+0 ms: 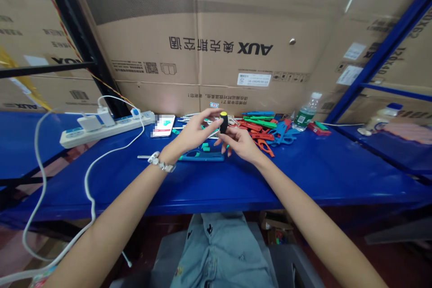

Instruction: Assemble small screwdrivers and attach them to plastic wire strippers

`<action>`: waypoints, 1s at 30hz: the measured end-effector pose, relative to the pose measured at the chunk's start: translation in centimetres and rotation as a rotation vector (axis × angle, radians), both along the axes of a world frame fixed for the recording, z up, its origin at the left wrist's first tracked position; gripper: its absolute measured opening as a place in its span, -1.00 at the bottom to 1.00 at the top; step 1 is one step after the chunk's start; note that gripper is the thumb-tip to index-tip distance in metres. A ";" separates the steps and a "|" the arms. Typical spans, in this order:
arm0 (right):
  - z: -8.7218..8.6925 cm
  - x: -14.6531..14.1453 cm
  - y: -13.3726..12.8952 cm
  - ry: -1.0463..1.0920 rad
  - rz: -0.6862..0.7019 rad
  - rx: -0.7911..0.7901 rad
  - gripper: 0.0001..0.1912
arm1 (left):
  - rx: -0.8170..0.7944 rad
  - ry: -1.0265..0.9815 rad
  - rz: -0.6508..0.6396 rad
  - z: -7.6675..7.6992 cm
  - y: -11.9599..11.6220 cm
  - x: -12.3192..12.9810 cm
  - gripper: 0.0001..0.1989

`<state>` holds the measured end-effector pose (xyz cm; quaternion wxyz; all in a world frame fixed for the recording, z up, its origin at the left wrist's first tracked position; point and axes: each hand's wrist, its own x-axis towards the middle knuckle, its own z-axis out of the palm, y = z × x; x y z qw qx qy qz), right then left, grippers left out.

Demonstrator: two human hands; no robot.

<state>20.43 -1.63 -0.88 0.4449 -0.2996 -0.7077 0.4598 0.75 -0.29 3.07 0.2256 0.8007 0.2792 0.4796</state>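
Over a blue table (202, 186), I see both of the wearer's bare hands meeting around a small black cylinder with a yellow cap (223, 123). The left hand (199, 131) has its thumb and fingers gripping the upright black cylinder from the side, with a silver bracelet (162, 162) at the wrist. The right hand (239, 141) has its fingers bent around the cylinder's lower end. The cylinder is held above the tabletop, near the middle of my view. Below the left hand lies a long blue tool (202, 156). Just beyond the right hand is a heap of red, green and blue plastic pieces (265, 128), with a clear bottle (306, 112) standing beside it. To the left are a phone (164, 126) and a white power strip (108, 128).
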 end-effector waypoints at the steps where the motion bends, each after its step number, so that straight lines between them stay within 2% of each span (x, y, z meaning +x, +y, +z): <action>1: 0.1 0.1 -0.1 -0.002 -0.002 -0.004 -0.52 | -0.046 -0.007 -0.074 0.8 0.5 0.5 -0.64; 3: 0.2 0.3 -0.2 -0.006 -0.010 -0.003 -0.50 | -0.112 0.019 -0.205 1.8 1.4 1.3 -0.68; 5: 0.2 0.4 -0.4 -0.019 -0.019 0.011 -0.48 | -0.145 -0.008 -0.257 1.9 2.0 2.1 -0.70; 9: -0.3 -0.5 -0.6 -0.005 -0.150 0.073 -0.48 | -0.120 -0.224 -0.139 0.4 1.9 3.4 -0.71; 12: -0.7 -1.4 -0.4 0.081 -0.294 0.067 -0.46 | -0.057 -0.350 -0.011 -0.5 1.4 4.3 -0.62; 14: -0.7 -1.6 -0.2 0.113 -0.294 0.024 -0.41 | -0.032 -0.368 0.047 -0.7 1.1 4.4 -0.60; 17: -0.1 -1.1 -0.2 0.068 -0.188 -0.016 -0.40 | -0.043 -0.331 0.025 -0.7 0.5 4.2 -0.68; 22: 0.7 0.1 -0.7 -0.065 -0.066 0.044 -0.51 | -0.141 -0.291 -0.105 -0.5 -0.2 3.5 -0.55; 24: 0.5 0.1 -0.9 -0.092 -0.078 0.086 -0.53 | -0.146 -0.291 -0.106 -0.5 -0.1 3.5 -0.56; 26: 0.1 -0.3 -0.9 -0.070 -0.147 0.122 -0.56 | -0.124 -0.318 -0.075 -0.5 0.1 3.7 -0.59; 30: -0.4 -1.3 -0.4 0.063 -0.288 0.116 -0.48 | -0.055 -0.380 0.052 -0.6 0.2 4.0 -0.65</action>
